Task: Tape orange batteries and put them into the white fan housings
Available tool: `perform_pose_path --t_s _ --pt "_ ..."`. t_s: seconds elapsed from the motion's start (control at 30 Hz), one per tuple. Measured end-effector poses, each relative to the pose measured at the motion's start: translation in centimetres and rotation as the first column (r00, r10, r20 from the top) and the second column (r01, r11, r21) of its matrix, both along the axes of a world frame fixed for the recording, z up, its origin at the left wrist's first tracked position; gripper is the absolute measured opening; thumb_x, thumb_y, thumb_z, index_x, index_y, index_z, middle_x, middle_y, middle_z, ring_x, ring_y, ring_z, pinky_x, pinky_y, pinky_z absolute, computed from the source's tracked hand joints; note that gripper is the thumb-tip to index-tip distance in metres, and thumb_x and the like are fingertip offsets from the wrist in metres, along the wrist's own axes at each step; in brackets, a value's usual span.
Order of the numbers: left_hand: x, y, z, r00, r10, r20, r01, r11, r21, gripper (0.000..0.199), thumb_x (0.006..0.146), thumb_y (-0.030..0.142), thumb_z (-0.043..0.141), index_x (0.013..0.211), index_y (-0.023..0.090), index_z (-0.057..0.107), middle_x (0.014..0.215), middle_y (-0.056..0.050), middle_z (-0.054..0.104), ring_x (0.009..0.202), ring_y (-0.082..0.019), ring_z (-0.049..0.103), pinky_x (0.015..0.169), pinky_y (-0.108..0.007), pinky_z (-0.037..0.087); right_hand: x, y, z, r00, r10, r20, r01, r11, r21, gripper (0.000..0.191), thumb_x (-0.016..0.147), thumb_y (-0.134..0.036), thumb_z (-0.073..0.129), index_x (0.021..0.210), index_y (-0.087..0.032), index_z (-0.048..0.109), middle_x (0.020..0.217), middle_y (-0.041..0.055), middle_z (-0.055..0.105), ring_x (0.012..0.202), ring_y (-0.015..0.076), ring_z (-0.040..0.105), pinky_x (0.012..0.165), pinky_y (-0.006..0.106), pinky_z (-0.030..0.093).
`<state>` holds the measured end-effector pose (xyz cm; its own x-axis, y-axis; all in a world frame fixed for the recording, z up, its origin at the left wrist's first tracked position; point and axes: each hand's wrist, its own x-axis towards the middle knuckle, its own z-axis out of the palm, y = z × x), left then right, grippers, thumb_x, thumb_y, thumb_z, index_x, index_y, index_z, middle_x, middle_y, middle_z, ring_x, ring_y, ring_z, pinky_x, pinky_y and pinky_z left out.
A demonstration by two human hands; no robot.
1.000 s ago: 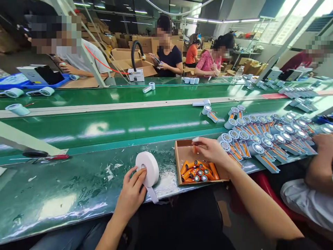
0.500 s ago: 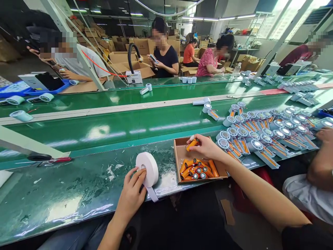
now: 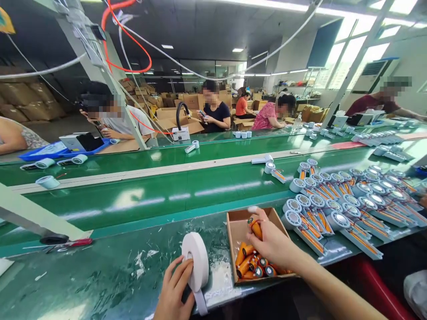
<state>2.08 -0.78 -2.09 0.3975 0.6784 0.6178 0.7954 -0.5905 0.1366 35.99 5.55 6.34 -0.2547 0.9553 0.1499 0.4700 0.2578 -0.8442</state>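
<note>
My left hand [image 3: 176, 284] grips a roll of white tape [image 3: 202, 262] that stands on its edge on the bench, its fingertips at the core. The tape's loose end hangs down beside the fingers. Pinched in my right hand [image 3: 270, 238] is an orange cylindrical battery [image 3: 255, 227], held above an open cardboard box [image 3: 235, 222]. More orange batteries [image 3: 247, 264] lie heaped in the front of that box; my right hand and forearm hide some of them.
Right of the box, many grey-white fan housings [image 3: 338, 220] with orange batteries crowd the bench. A red-handled tool [image 3: 80, 242] lies at the left by a white post [image 3: 43, 218]. Behind runs a green conveyor [image 3: 167, 195], with co-workers [image 3: 215, 111] seated across it.
The view has tilted up, so the bench sits lower in the picture. My right hand has turned the battery to a steeper angle over the box. My left hand stays at the tape.
</note>
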Motion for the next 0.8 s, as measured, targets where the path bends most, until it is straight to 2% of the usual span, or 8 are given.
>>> perform_pose_path --t_s 0.1,0.23,0.33,0.43,0.53,0.63,0.73,0.8 --pt "0.5 -0.8 0.8 0.999 0.044 -0.031 -0.044 0.999 0.005 0.053 0.085 0.002 0.053 0.134 0.021 0.061 0.128 -0.009 0.068 0.125 -0.029 0.053 0.098 -0.041 0.056 -0.3 -1.5 1.2 0.988 0.062 0.142 -0.082 0.987 0.138 0.023 0.101 -0.024 0.046 0.122 -0.021 0.055 0.11 0.0116 0.066 0.1 0.0283 0.064 0.093 0.043 0.052" --pt "2.5 -2.1 3.8 0.994 0.107 -0.017 -0.107 0.994 -0.016 0.046 0.09 0.002 0.058 0.13 0.024 0.067 0.122 -0.006 0.07 0.116 -0.028 0.052 0.101 -0.042 0.049 -0.3 -3.1 3.0 0.987 0.127 0.103 -0.146 0.966 0.215 0.022 0.106 -0.028 0.045 0.118 -0.022 0.062 0.112 0.0111 0.069 0.109 0.0291 0.065 0.093 0.038 0.052" --pt "3.6 -2.4 5.3 0.992 0.104 -0.067 -0.105 0.994 -0.008 0.044 0.093 0.006 0.062 0.132 0.026 0.068 0.121 -0.004 0.071 0.115 -0.028 0.05 0.102 -0.041 0.046 -0.9 -3.8 3.7 0.991 0.115 0.072 -0.124 0.982 0.142 0.024 0.108 -0.035 0.045 0.112 -0.022 0.065 0.096 0.0077 0.07 0.093 0.0266 0.067 0.079 0.032 0.053" --pt "3.9 -2.4 5.8 0.987 0.076 -0.142 -0.075 0.997 0.014 0.047 0.093 0.006 0.065 0.135 0.026 0.068 0.124 -0.001 0.071 0.112 -0.027 0.049 0.107 -0.042 0.044 -2.2 -4.6 4.0 0.995 0.092 0.036 -0.094 0.994 0.065 0.025 0.107 -0.038 0.045 0.111 -0.022 0.064 0.084 0.0043 0.068 0.075 0.0234 0.063 0.069 0.03 0.048" --pt "3.5 -2.0 6.6 0.976 0.016 -0.216 0.0 0.997 0.077 0.047 0.094 0.002 0.061 0.136 0.022 0.067 0.127 -0.002 0.07 0.103 -0.025 0.049 0.117 -0.05 0.038 -3.1 -4.8 4.0 0.991 0.136 0.014 -0.136 0.991 0.005 0.022 0.106 -0.037 0.048 0.112 -0.022 0.063 0.087 0.0032 0.069 0.077 0.0221 0.063 0.07 0.029 0.046" --pt "3.1 -1.4 8.1 0.946 -0.051 -0.32 0.088 0.991 0.103 0.045 0.096 0.002 0.057 0.138 0.017 0.065 0.128 -0.004 0.07 0.098 -0.023 0.05 0.122 -0.057 0.032 -2.8 -4.3 3.4 0.983 0.182 0.033 -0.181 0.982 -0.049 0.02 0.103 -0.035 0.055 0.092 -0.021 0.064 0.084 0.0024 0.069 0.078 0.0215 0.063 0.07 0.029 0.046" --pt "3.2 -1.2 9.4 0.925 -0.093 -0.369 0.131 0.988 0.079 0.045 0.098 0.004 0.057 0.142 0.016 0.062 0.129 -0.004 0.07 0.094 -0.021 0.051 0.123 -0.057 0.029 -2.6 -4.0 1.8 0.969 0.138 -0.204 -0.167 0.977 -0.134 0.018 0.099 -0.037 0.064 0.095 -0.02 0.07 0.085 0.0026 0.071 0.083 0.0228 0.067 0.074 0.03 0.053" --pt "3.9 -1.4 9.4 0.943 -0.073 -0.325 0.105 0.991 0.082 0.044 0.098 0.006 0.058 0.141 0.018 0.063 0.128 -0.004 0.071 0.094 -0.021 0.05 0.121 -0.054 0.03 -3.7 -4.4 0.2 0.858 -0.033 -0.512 -0.077 0.978 -0.192 0.027 0.096 -0.043 0.072 0.11 -0.02 0.073 0.099 0.0063 0.075 0.097 0.0263 0.071 0.083 0.034 0.058"
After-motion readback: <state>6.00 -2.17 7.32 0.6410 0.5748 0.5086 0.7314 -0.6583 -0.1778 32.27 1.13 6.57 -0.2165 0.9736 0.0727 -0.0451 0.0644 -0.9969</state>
